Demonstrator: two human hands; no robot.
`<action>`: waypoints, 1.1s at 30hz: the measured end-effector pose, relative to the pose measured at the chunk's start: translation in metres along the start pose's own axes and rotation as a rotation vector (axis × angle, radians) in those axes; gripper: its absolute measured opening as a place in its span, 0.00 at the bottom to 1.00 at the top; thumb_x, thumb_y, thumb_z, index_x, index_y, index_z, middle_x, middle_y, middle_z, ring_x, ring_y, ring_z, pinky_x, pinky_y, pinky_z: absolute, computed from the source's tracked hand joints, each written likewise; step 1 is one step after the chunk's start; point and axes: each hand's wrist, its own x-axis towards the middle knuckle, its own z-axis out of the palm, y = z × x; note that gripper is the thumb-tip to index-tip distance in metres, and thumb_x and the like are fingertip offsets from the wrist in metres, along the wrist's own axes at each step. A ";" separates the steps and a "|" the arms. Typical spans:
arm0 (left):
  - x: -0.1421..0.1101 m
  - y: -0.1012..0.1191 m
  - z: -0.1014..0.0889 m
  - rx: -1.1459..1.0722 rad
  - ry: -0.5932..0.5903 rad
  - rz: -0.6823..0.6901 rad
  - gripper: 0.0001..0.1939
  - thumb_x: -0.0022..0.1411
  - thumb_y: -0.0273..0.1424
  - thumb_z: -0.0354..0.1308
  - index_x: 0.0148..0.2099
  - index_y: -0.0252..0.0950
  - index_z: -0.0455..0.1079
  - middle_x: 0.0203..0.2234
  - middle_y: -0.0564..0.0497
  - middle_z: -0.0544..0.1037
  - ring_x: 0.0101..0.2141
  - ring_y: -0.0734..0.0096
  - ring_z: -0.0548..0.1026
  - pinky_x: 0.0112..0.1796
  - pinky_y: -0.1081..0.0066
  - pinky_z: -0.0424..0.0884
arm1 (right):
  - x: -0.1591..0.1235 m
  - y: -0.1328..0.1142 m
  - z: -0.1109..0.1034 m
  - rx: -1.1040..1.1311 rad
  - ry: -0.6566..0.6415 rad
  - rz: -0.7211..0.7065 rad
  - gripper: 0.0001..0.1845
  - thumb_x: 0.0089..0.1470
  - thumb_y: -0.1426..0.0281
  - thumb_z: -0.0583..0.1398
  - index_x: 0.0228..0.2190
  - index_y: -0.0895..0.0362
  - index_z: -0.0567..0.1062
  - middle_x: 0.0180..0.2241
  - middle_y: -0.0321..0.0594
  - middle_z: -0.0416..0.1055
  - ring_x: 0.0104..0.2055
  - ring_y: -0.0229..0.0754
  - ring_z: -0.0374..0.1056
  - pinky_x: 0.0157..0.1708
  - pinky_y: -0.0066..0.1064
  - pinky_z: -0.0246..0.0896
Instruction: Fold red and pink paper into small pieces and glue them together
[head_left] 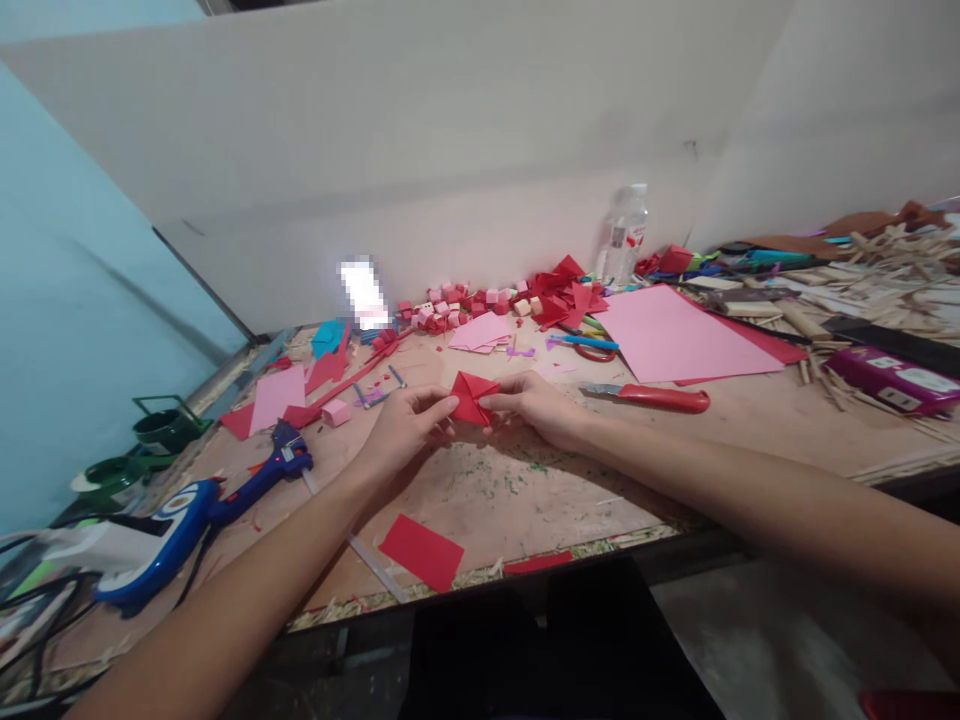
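Observation:
A small folded piece of red paper point(471, 399) is held up just above the middle of the workbench point(525, 480). My left hand point(416, 420) pinches its left edge between thumb and fingers. On the opposite edge, my right hand point(541, 405) is closed on the same paper, thumb in front. Crease lines meet near the paper's centre. To the right of my right hand lies a red-handled utility knife point(660, 398). A flat red paper rectangle point(422, 552) rests near the front edge, below my left hand.
Many small pink and red paper cubes point(450, 305) lie along the back wall near a clear bottle point(624, 240) and a lit phone point(364, 293). Pink sheets point(682, 335) sit right, scissors point(596, 352) beside them. At left is a blue glue gun point(270, 470) with cables.

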 end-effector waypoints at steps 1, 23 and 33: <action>0.000 0.000 0.000 0.001 0.002 0.000 0.14 0.58 0.42 0.66 0.36 0.35 0.78 0.21 0.50 0.77 0.22 0.69 0.74 0.26 0.70 0.72 | -0.001 0.000 0.000 0.003 -0.004 0.002 0.06 0.52 0.71 0.66 0.30 0.60 0.83 0.26 0.43 0.77 0.27 0.40 0.72 0.29 0.31 0.66; -0.004 0.005 -0.010 0.234 -0.077 0.358 0.07 0.58 0.33 0.68 0.41 0.42 0.82 0.60 0.44 0.72 0.62 0.51 0.70 0.55 0.57 0.74 | 0.002 0.001 -0.004 0.189 -0.066 0.025 0.06 0.53 0.72 0.67 0.33 0.62 0.83 0.31 0.46 0.80 0.28 0.40 0.74 0.33 0.32 0.72; -0.007 0.003 -0.007 0.188 -0.067 0.402 0.07 0.59 0.29 0.66 0.36 0.45 0.86 0.60 0.46 0.74 0.52 0.56 0.76 0.53 0.58 0.74 | -0.005 -0.002 -0.002 0.127 -0.075 0.025 0.10 0.52 0.65 0.71 0.31 0.60 0.82 0.25 0.38 0.76 0.25 0.36 0.70 0.27 0.27 0.65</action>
